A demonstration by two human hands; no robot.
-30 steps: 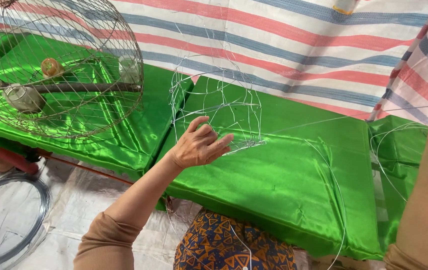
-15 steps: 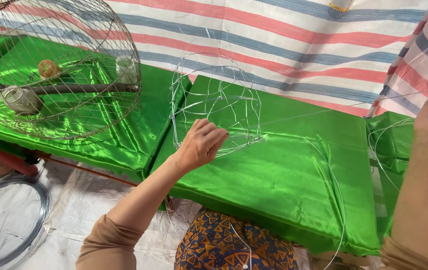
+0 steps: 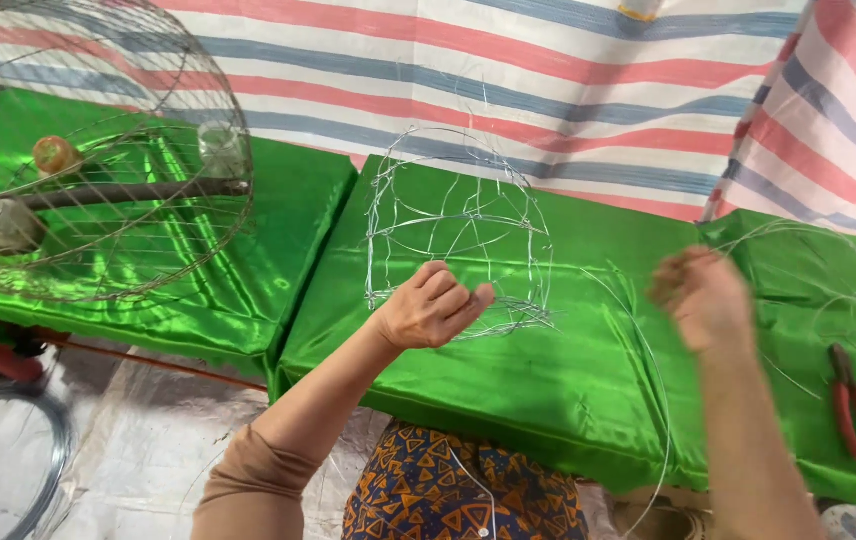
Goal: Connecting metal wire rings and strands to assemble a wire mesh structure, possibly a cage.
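Note:
A small unfinished wire cage frame (image 3: 458, 225) stands upright on the green satin cushion (image 3: 548, 390) in the middle. My left hand (image 3: 433, 305) grips the lower front rim of that frame, fingers curled on the wire. My right hand (image 3: 703, 295) is raised to the right of the frame, blurred, fingers closed; a thin loose wire (image 3: 648, 350) curves down from near it. Whether that hand pinches the wire is not clear.
A large finished wire birdcage (image 3: 98, 160) with a perch and small cups sits on the left cushion. Red-handled pliers (image 3: 853, 400) lie on the right cushion among loose wire loops. A wire coil (image 3: 8, 470) lies on the floor at lower left. Striped tarp hangs behind.
The wire frame has been tipped up from lying low to standing upright. My right hand has come down from the frame's right edge into the middle right, beside the frame.

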